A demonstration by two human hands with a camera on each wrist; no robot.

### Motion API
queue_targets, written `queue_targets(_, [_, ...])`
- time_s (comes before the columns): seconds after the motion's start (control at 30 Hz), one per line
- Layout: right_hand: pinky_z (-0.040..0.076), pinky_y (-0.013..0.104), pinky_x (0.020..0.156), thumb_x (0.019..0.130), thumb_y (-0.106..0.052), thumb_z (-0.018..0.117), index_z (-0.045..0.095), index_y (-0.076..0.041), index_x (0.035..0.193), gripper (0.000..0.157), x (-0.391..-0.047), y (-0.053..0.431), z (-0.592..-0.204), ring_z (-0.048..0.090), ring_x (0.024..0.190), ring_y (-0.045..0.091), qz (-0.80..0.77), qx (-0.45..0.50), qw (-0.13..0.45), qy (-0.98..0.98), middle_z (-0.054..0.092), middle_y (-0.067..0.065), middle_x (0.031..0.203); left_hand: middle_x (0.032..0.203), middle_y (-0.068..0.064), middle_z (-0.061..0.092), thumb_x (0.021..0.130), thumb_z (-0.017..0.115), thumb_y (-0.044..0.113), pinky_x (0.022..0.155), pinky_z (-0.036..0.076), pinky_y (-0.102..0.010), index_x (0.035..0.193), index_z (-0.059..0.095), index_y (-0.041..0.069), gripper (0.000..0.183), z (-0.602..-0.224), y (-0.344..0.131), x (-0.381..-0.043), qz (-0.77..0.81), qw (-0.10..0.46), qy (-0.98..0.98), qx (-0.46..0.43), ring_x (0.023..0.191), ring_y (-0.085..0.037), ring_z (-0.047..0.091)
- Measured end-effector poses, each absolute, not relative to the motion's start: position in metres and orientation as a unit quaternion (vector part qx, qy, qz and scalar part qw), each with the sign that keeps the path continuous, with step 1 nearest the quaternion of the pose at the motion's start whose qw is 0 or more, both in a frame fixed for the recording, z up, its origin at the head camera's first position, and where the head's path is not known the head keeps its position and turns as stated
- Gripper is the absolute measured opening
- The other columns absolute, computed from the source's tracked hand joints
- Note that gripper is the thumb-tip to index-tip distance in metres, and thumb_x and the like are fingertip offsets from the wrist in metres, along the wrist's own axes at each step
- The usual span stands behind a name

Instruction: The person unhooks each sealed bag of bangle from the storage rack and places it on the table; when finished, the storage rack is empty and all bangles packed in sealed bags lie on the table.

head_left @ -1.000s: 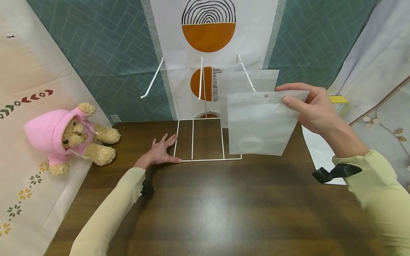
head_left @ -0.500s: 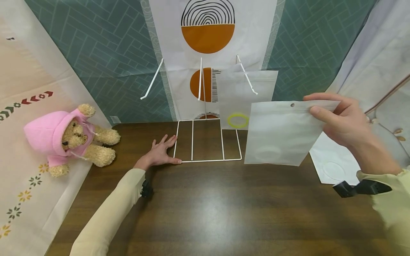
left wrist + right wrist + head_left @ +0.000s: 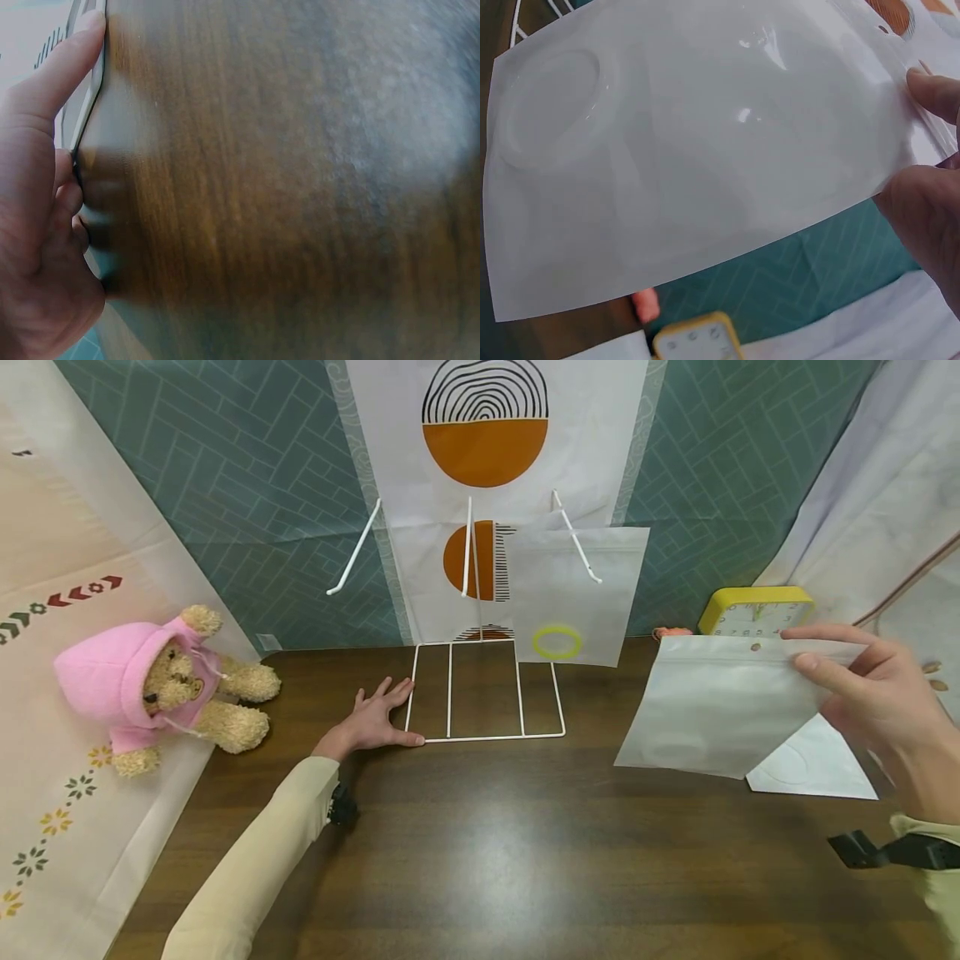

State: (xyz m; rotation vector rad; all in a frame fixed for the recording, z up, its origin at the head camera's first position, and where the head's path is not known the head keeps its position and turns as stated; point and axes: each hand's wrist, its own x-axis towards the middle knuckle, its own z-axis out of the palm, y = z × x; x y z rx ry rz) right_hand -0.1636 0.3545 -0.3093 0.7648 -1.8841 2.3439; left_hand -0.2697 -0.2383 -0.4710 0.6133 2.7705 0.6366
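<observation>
At the right of the head view, my right hand (image 3: pixel 888 706) pinches the top right corner of a white zip pouch (image 3: pixel 723 710). The pouch has a small hang hole, and a round ring outline shows through it in the right wrist view. My left hand (image 3: pixel 369 720), fingers spread, rests on the front left corner of a white wire display rack (image 3: pixel 495 737). Another such pouch (image 3: pixel 592 610), with a yellow-green ring (image 3: pixel 557 643) showing through, hangs on the rack's right hook (image 3: pixel 576 537). No pouch hangs on the middle hook (image 3: pixel 467 547) or left hook (image 3: pixel 354 547).
Partly behind the held pouch, another white pouch (image 3: pixel 813 768) lies on the dark wooden table (image 3: pixel 480 860). A yellow clock (image 3: pixel 757 608) and a small pink-orange item (image 3: pixel 671 632) stand at the back right. A teddy bear in a pink hoodie (image 3: pixel 168 685) lies at left.
My right hand has moved right and nearer with the pouch, away from the rack. This uncovers the hanging pouch's ring and the clock. The left hand stays put.
</observation>
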Motion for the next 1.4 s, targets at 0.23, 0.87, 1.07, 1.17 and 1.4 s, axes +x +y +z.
queue_targets(0.23, [0.058, 0.032, 0.074, 0.097, 0.023, 0.037, 0.054, 0.017, 0.13, 0.037, -0.166, 0.364, -0.326, 0.069, 0.1, 0.023, 0.755, 0.261, -0.009, -0.601, 0.063, 0.016, 0.127, 0.164, -0.014, 0.019, 0.077, 0.082, 0.055, 0.107, -0.006, -0.072, 0.159, 0.021, 0.005, 0.114, -0.471, -0.24, -0.27, 0.219, 0.116, 0.946, 0.208, 0.15, -0.04, 0.001])
queue_targets(0.87, [0.057, 0.028, 0.073, 0.1, 0.007, 0.052, 0.068, -0.006, 0.129, 0.035, -0.21, 0.367, -0.343, 0.068, 0.097, 0.015, 0.765, 0.081, -0.016, -0.638, 0.07, 0.002, 0.116, 0.164, -0.015, 0.02, 0.076, 0.082, 0.055, 0.107, -0.005, -0.073, 0.159, 0.022, 0.005, 0.114, -0.473, -0.242, -0.269, 0.217, 0.11, 0.947, 0.209, 0.15, -0.041, 0.002])
queue_targets(1.07, [0.057, 0.028, 0.072, 0.1, 0.006, 0.054, 0.07, -0.008, 0.126, 0.034, -0.231, 0.364, -0.345, 0.069, 0.096, 0.014, 0.767, 0.089, -0.025, -0.635, 0.07, 0.0, 0.116, 0.164, -0.016, 0.02, 0.077, 0.082, 0.054, 0.107, -0.005, -0.073, 0.159, 0.022, 0.004, 0.113, -0.472, -0.243, -0.268, 0.222, 0.11, 0.946, 0.207, 0.15, -0.042, 0.002])
queue_targets(1.17, [0.057, 0.028, 0.074, 0.099, 0.012, 0.049, 0.07, -0.004, 0.126, 0.037, -0.236, 0.364, -0.348, 0.069, 0.096, 0.016, 0.789, 0.113, -0.029, -0.604, 0.071, 0.004, 0.115, 0.164, -0.016, 0.02, 0.077, 0.082, 0.054, 0.106, -0.005, -0.073, 0.159, 0.022, 0.003, 0.113, -0.472, -0.241, -0.268, 0.222, 0.111, 0.945, 0.212, 0.15, -0.042, 0.003])
queue_targets(1.4, [0.058, 0.03, 0.072, 0.097, 0.007, 0.058, 0.073, -0.01, 0.122, 0.033, -0.241, 0.371, -0.354, 0.07, 0.094, 0.015, 0.787, 0.046, -0.025, -0.614, 0.07, -0.001, 0.115, 0.164, -0.015, 0.02, 0.077, 0.082, 0.054, 0.107, -0.005, -0.073, 0.159, 0.022, 0.004, 0.114, -0.471, -0.238, -0.267, 0.219, 0.111, 0.946, 0.214, 0.15, -0.042, 0.003])
